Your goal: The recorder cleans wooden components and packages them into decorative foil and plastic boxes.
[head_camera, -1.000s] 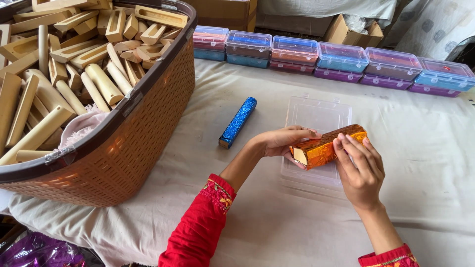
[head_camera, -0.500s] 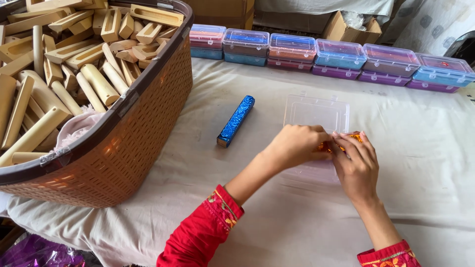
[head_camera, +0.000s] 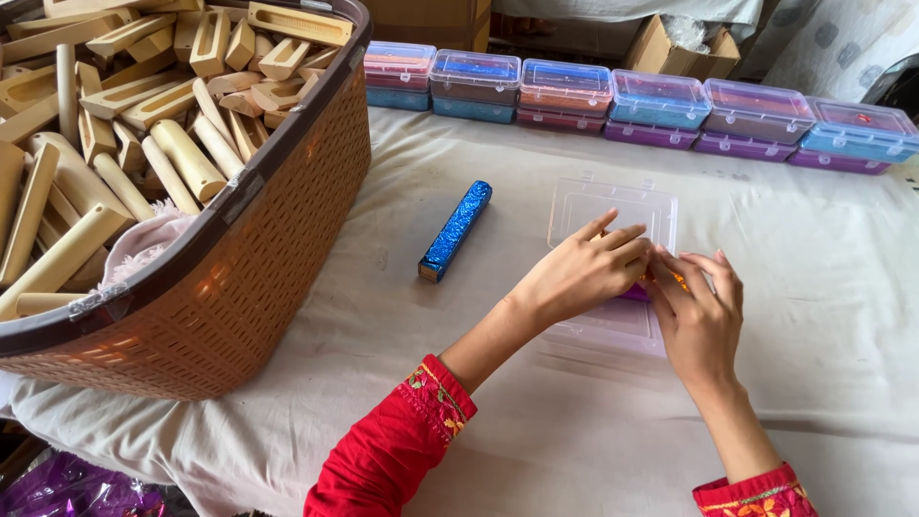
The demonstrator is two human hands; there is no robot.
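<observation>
My left hand [head_camera: 586,270] and my right hand [head_camera: 699,308] meet over an open clear plastic box [head_camera: 613,206] on the white cloth. Between the fingers shows a sliver of an orange glitter-wrapped block [head_camera: 675,280], mostly hidden, pressed down into the box's lower half. Both hands touch it. A blue glitter-wrapped block [head_camera: 456,230] lies on the cloth to the left of my left hand, apart from it.
A large brown woven basket [head_camera: 278,258] full of plain wooden blocks [head_camera: 144,124] fills the left side. A row of lidded clear boxes [head_camera: 661,110] with coloured contents lines the far edge of the table [head_camera: 842,287]. A cardboard box [head_camera: 670,43] stands behind them.
The orange block was held up between both hands above the box; now it is lowered into the box and my hands cover it.
</observation>
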